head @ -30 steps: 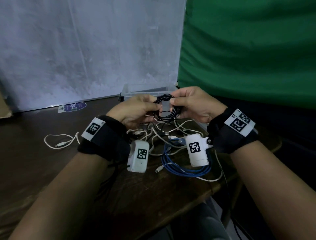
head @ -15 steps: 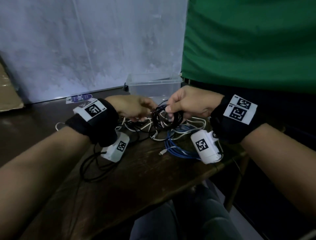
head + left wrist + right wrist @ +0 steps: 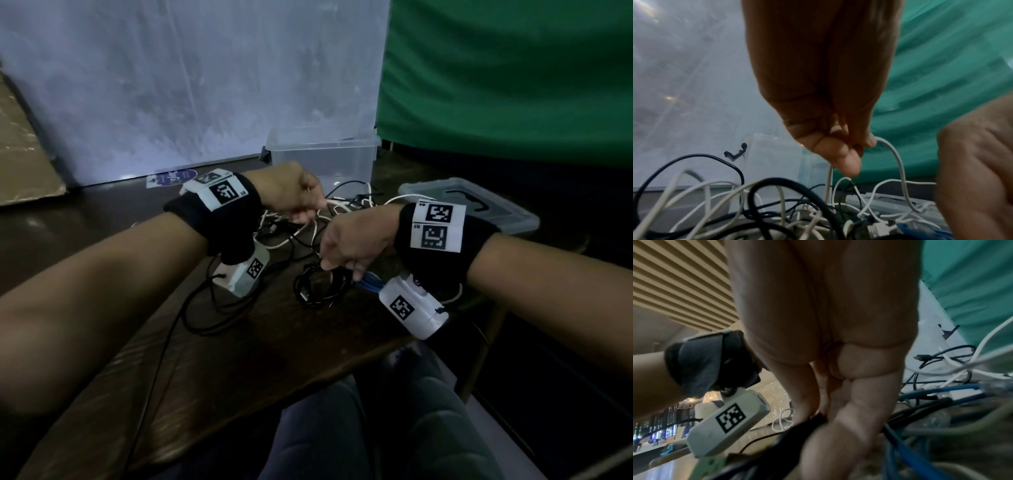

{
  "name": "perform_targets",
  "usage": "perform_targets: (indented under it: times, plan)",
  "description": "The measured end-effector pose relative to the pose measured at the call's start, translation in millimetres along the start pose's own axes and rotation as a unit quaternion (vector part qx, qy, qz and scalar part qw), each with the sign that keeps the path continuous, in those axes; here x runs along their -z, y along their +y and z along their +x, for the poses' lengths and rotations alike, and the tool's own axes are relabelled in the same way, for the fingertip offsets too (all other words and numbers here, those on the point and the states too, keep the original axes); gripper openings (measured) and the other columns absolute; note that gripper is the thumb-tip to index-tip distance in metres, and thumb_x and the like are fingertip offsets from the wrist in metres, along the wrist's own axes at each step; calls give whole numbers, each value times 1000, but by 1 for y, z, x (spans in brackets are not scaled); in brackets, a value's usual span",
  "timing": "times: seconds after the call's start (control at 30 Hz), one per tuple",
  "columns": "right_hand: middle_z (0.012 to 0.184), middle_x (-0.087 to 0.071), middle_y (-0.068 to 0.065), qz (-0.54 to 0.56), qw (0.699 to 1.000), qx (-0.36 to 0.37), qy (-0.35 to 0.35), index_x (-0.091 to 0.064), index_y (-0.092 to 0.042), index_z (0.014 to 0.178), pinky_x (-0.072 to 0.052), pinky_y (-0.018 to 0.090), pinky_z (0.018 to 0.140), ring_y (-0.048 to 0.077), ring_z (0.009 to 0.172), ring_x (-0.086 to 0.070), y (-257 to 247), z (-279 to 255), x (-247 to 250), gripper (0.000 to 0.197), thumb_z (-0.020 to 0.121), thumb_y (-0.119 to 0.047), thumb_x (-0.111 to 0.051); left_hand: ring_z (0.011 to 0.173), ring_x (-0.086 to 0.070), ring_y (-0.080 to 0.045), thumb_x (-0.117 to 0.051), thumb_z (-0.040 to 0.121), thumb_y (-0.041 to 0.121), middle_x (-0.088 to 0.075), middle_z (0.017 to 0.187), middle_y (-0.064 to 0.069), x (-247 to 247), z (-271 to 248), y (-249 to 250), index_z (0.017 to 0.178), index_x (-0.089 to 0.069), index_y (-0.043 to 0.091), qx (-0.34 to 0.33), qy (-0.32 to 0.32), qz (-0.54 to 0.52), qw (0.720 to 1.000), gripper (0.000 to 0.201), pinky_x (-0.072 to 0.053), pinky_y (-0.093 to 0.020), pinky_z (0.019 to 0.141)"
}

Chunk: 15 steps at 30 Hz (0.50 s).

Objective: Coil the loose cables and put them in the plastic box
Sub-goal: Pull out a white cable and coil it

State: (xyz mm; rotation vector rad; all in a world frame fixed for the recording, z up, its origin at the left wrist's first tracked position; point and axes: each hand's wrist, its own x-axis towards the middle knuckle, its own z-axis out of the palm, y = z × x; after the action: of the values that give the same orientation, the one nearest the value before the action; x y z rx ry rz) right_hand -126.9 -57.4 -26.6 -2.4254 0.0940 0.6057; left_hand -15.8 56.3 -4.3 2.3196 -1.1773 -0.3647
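1. Dark brown wooden tabletop (image 3: 239, 359): flat, matt, faintly grained; best used as a rest for finished coils so that loops stay flat and do not spring open.
2. Clear plastic box (image 3: 322, 161): rigid, thin-walled, open-topped, standing at the far edge behind the tangle; nothing visible inside it yet. Grey translucent plastic lid (image 3: 479, 209) lying flat just to its right.
3. Tangle of thin white and black cables (image 3: 325, 219): soft, round, springy, crossing over each other between box and hands. Better to draw one strand out slowly, following it end to end, than to tug and tighten knots.
4. Blue round cable bundle (image 3: 370, 284): thicker, stiffer, partly hidden under the right wrist.
5. Coiled black cable (image 3: 320, 286): compact, glossy ring resting on the tabletop near the front, well short of the box. Right hand (image 3: 352, 240) curled over its rim, thumb and fingertips pinching the loops; worth keeping the pinch across all turns.
6. Left hand (image 3: 291, 195): fingers bent, thumb and forefinger nipping a thin white cable (image 3: 898, 162) lifted in an arch above the tangle. Next loops likely best wound even in width.
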Motion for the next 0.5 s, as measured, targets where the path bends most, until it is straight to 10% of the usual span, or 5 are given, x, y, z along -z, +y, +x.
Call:
perform_targets:
  times: [0.17,0.37,0.5]
  plan:
    - [78,-61,9,34,997,-19,62,-61,3,108,-56,31,56,19,63,-61,-5,-5,11,20,95,-10,-53,50,-61,-4,-49,97,17,-66,60,3,10,3,-2,77,-58,15,-20,90,-85,992,22,-49,-20,54]
    - [66,-57,5,41,900,75,428,-49,-13,86,-41,24,40,18,44,-52,0,-7,49,33,75,-23,-79,53,-62,-3,-49,97,14,-64,70,-4,25,0,1,79,-59,14,-55,141,-150,977,21,-49,-17,56]
    - [59,-49,1,11,898,63,435,-54,-13,67,-35,24,50,12,49,-44,11,1,56,26,86,-21,-68,56,-64,-4,-47,98,12,-64,73,-6,29,2,10,79,-57,15,-100,204,-210,951,22,-50,-15,56]
